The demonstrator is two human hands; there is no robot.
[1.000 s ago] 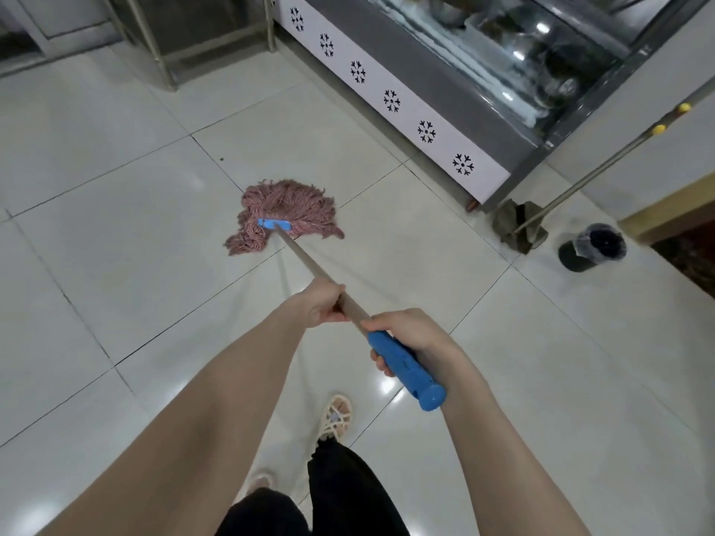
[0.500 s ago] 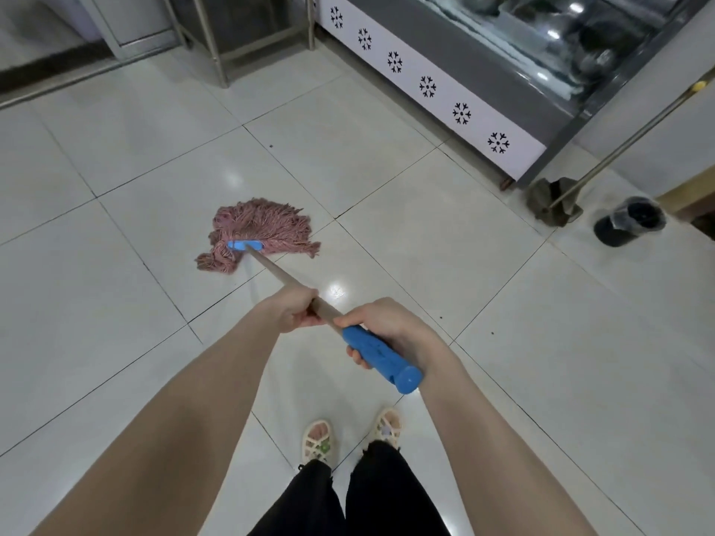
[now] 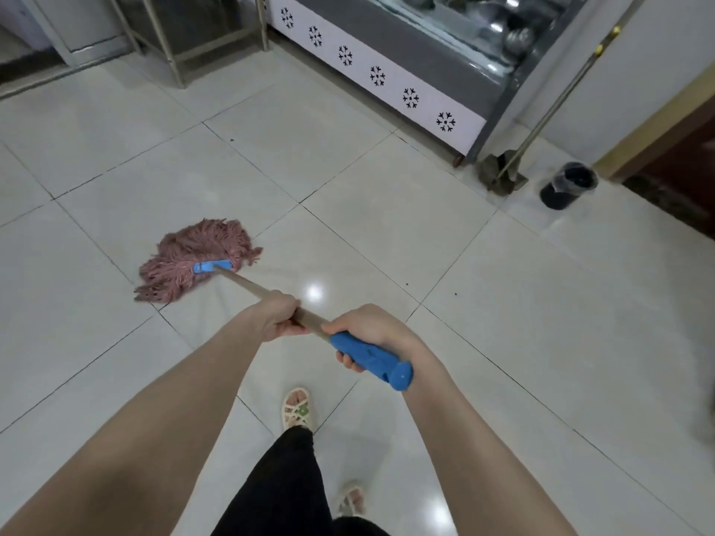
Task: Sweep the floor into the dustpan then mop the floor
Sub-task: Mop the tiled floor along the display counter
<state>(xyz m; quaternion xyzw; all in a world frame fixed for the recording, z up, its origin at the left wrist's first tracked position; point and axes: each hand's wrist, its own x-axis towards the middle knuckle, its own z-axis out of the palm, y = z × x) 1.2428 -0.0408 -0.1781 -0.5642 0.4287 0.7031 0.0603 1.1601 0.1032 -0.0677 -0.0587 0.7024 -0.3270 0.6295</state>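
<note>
Clearly both hands are closed round the mop: the right hand [image 3: 371,326] on its blue grip [image 3: 371,357], the left hand [image 3: 276,317] further down the wooden handle [image 3: 247,282]. The pink mop head [image 3: 193,261] lies flat on the tiled floor [image 3: 503,323], well left of the display cabinet [image 3: 387,75]. Its strands look soft, damp and draggy, so two spaced holds on the stiff handle suit it.

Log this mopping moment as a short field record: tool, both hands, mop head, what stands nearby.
tool: mop, wooden shaft, blue grip
left hand: closed on the shaft
right hand: closed on the blue grip
mop head: pink strands spread flat on the tiled floor
nearby: second mop leaning by the display cabinet; dark bin
</note>
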